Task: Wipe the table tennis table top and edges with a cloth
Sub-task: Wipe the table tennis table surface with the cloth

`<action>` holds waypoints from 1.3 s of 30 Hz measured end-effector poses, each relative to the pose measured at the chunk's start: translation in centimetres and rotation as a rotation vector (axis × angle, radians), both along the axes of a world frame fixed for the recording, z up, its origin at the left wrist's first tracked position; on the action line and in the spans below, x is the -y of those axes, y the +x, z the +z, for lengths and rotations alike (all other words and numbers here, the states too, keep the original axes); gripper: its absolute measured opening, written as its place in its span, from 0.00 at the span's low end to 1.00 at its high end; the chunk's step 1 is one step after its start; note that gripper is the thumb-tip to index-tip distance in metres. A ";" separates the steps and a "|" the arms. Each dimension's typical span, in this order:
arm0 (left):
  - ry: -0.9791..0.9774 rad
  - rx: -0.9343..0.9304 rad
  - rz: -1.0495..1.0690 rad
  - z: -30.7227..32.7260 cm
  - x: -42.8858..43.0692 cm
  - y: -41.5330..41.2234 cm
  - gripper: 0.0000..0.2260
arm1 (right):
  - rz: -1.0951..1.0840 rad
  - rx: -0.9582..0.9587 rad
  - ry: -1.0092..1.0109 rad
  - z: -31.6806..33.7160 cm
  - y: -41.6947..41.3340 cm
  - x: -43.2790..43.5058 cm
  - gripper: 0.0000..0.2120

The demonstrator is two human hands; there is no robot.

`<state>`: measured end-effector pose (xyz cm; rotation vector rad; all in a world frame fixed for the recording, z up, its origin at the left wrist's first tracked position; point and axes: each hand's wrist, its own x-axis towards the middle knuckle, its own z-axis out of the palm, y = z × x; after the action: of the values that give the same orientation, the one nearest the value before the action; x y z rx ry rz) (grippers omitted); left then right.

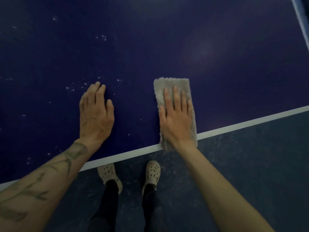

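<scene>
The dark blue table tennis table top (167,47) fills the upper part of the head view, with a white line along its near edge (242,124). A folded grey cloth (172,84) lies flat on the top and overlaps that white edge line. My right hand (177,118) presses flat on the cloth with straight fingers. My left hand (96,113) rests flat on the bare table top, a hand's width to the left of the cloth. Small white specks (102,37) dot the table surface on the left side.
Below the table edge is a dark speckled floor (250,164). My two feet in pale perforated clogs (130,174) stand close to the edge. Another white table line (301,19) runs down the far right corner of the view.
</scene>
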<state>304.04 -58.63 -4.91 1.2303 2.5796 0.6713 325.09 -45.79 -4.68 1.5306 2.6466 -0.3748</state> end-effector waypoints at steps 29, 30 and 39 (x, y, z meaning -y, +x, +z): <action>-0.070 -0.170 -0.098 -0.7 1.1 -13.8 0.22 | -0.057 -0.005 0.020 -0.5 -14.4 0.6 0.30; -0.072 -0.168 -0.098 -0.8 1.1 -13.8 0.22 | -0.124 -0.015 0.036 -0.4 -15.9 -0.9 0.31; -0.070 -0.211 -0.098 -1.2 1.1 -14.0 0.24 | 0.349 -0.094 0.045 -1.3 -19.9 3.0 0.30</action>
<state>290.07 -59.77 -6.14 1.4657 2.6605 0.4489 305.19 -48.74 -5.98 1.0499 2.9375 -0.3721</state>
